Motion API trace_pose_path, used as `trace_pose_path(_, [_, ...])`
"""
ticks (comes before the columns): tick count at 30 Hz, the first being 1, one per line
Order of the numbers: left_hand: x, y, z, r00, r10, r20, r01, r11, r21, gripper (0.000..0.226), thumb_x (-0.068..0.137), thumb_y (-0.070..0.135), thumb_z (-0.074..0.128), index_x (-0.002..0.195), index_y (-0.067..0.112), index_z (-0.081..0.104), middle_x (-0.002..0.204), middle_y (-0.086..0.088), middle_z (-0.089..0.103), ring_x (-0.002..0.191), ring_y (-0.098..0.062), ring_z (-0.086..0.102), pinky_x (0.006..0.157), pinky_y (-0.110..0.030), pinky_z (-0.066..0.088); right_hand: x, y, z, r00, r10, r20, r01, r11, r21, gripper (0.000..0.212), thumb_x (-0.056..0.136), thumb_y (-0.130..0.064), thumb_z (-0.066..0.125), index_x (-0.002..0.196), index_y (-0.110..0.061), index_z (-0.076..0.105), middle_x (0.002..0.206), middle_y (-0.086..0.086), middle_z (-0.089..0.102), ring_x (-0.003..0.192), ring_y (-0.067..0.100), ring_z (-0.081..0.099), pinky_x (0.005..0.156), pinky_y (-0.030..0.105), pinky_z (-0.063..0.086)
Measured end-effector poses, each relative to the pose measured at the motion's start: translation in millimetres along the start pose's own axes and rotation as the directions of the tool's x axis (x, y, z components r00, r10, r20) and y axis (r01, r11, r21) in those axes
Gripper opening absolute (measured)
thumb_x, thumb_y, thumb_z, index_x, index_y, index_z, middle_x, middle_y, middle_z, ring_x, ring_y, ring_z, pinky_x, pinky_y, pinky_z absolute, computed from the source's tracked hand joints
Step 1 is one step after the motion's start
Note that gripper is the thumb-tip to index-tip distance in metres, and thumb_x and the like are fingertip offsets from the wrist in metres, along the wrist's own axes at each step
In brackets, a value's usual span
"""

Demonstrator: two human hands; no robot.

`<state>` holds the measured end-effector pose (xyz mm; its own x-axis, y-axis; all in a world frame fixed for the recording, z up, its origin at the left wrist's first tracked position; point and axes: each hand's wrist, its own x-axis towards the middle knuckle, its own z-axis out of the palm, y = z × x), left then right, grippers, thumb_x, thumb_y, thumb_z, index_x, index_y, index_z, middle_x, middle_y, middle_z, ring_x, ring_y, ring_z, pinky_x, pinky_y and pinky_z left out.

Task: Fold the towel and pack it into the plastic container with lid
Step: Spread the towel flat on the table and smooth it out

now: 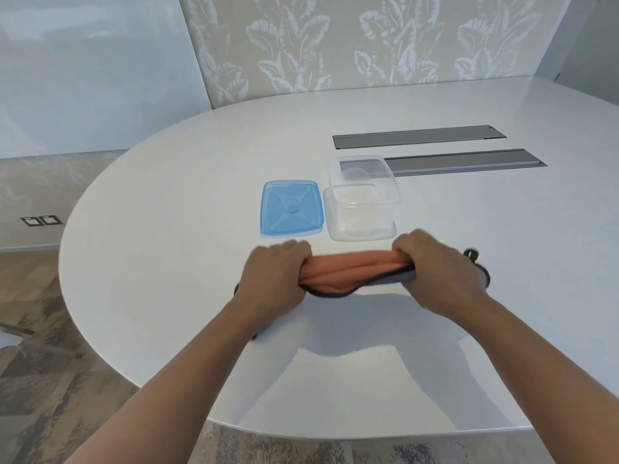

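An orange towel with a dark grey edge is bunched into a long band just above the white table. My left hand grips its left end and my right hand grips its right end, fingers curled over the cloth. A dark loop of the towel sticks out behind my right hand. Just beyond the towel stands the clear plastic container, without its lid and with nothing inside. The blue lid lies flat on the table, touching the container's left side.
The white oval table curves away at the left and near edges. Two grey cable-tray slots are set into its top behind the container. A patterned wall stands at the back, with patterned floor at the lower left.
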<state>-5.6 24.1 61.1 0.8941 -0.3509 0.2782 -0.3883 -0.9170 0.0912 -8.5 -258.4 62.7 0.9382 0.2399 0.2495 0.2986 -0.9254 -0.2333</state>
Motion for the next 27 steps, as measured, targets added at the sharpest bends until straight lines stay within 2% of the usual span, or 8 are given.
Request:
trace_pose_path(3, [2.9, -2.8, -3.6, 0.978, 0.042, -0.205, -0.032, 0.998, 0.05, 0.038, 0.053, 0.001, 0.065, 0.084, 0.018, 0.051, 0.075, 0.004, 0.048, 0.065, -0.03, 0.052, 0.066, -0.035, 0.033, 2.2, 2.9, -2.8, 0.979, -0.082, -0.185, 0.084, 0.996, 0.002, 0.046, 0.072, 0.004, 0.066, 0.111, -0.021, 0.061, 0.119, -0.004, 0.053, 0.079, 0.025, 0.058, 0.047, 0.035, 0.049])
trace_pose_path(7, [-6.4, -7.0, 1.6, 0.988, -0.023, 0.152, 0.001, 0.99, 0.143, 0.027, 0.075, 0.026, 0.063, 0.1, 0.027, 0.054, 0.094, 0.009, 0.056, 0.091, -0.023, 0.057, 0.091, -0.039, 0.036, -4.1, 10.1, 1.1, 0.982, -0.037, 0.183, 0.045, 0.998, -0.044, 0.06, 0.081, -0.007, 0.067, 0.133, -0.031, 0.05, 0.135, -0.01, 0.037, 0.083, 0.022, 0.056, 0.062, 0.041, 0.053])
trace_pose_path(10, [-13.5, -7.1, 3.9, 0.955, 0.0, 0.297, -0.033, 0.994, 0.106, 0.032, 0.08, 0.028, 0.055, 0.112, 0.032, 0.057, 0.104, 0.009, 0.054, 0.093, -0.022, 0.054, 0.081, -0.037, 0.039, -9.9, 12.9, 2.2, 0.926, -0.04, 0.375, 0.052, 0.998, -0.021, 0.044, 0.085, -0.01, 0.06, 0.119, -0.037, 0.05, 0.12, -0.013, 0.044, 0.076, 0.02, 0.057, 0.061, 0.037, 0.048])
trace_pose_path(13, [-13.2, -3.7, -4.0, 0.973, 0.032, 0.229, -0.039, 0.999, 0.028, 0.048, 0.081, 0.018, 0.052, 0.126, 0.034, 0.056, 0.11, 0.009, 0.055, 0.09, -0.021, 0.05, 0.076, -0.035, 0.04, -7.9, 9.8, -5.1, 0.946, -0.024, 0.324, 0.008, 0.999, 0.051, 0.024, 0.086, -0.023, 0.062, 0.089, -0.04, 0.045, 0.088, -0.011, 0.057, 0.07, 0.014, 0.057, 0.056, 0.034, 0.045])
trace_pose_path(16, [-13.7, -1.5, -18.4, 0.962, 0.053, 0.269, -0.055, 0.999, -0.002, 0.047, 0.077, 0.011, 0.044, 0.113, 0.036, 0.06, 0.102, 0.012, 0.055, 0.09, -0.021, 0.05, 0.075, -0.036, 0.045, -4.6, 12.9, -14.8, 0.944, -0.014, 0.33, -0.018, 0.995, 0.095, 0.021, 0.08, -0.035, 0.069, 0.083, -0.034, 0.048, 0.076, -0.007, 0.06, 0.065, 0.016, 0.059, 0.057, 0.039, 0.049])
trace_pose_path(20, [-20.4, 1.7, -28.3, 0.701, 0.017, 0.713, 0.12, 0.982, -0.142, 0.025, 0.072, 0.018, 0.038, 0.075, 0.034, 0.057, 0.078, 0.009, 0.063, 0.07, -0.018, 0.065, 0.06, -0.03, 0.055, -14.7, 12.4, -17.7, 0.732, -0.047, 0.679, -0.109, 0.977, 0.185, 0.037, 0.062, -0.05, 0.083, 0.087, -0.041, 0.057, 0.087, -0.01, 0.066, 0.074, 0.007, 0.061, 0.067, 0.031, 0.053])
trace_pose_path(23, [-26.5, 4.2, -25.2, 0.596, 0.116, 0.795, 0.069, 0.979, -0.194, 0.012, 0.082, 0.025, 0.053, 0.075, 0.032, 0.06, 0.064, 0.017, 0.065, 0.051, -0.001, 0.057, 0.044, -0.015, 0.041, -22.3, 9.0, -10.4, 0.598, -0.062, 0.799, -0.25, 0.933, 0.26, 0.053, 0.055, -0.069, 0.088, 0.092, -0.038, 0.065, 0.09, -0.008, 0.073, 0.073, 0.004, 0.068, 0.063, 0.024, 0.057])
trace_pose_path(27, [-25.7, 0.0, -24.9, 0.612, 0.235, 0.755, 0.297, 0.817, -0.495, 0.022, 0.087, 0.049, 0.07, 0.101, 0.033, 0.071, 0.086, 0.008, 0.077, 0.069, -0.004, 0.069, 0.063, -0.014, 0.049, -14.4, 12.0, -0.8, 0.781, -0.021, 0.624, -0.273, 0.887, 0.371, 0.031, 0.076, -0.065, 0.074, 0.088, -0.038, 0.067, 0.073, -0.013, 0.071, 0.062, 0.005, 0.068, 0.058, 0.03, 0.056])
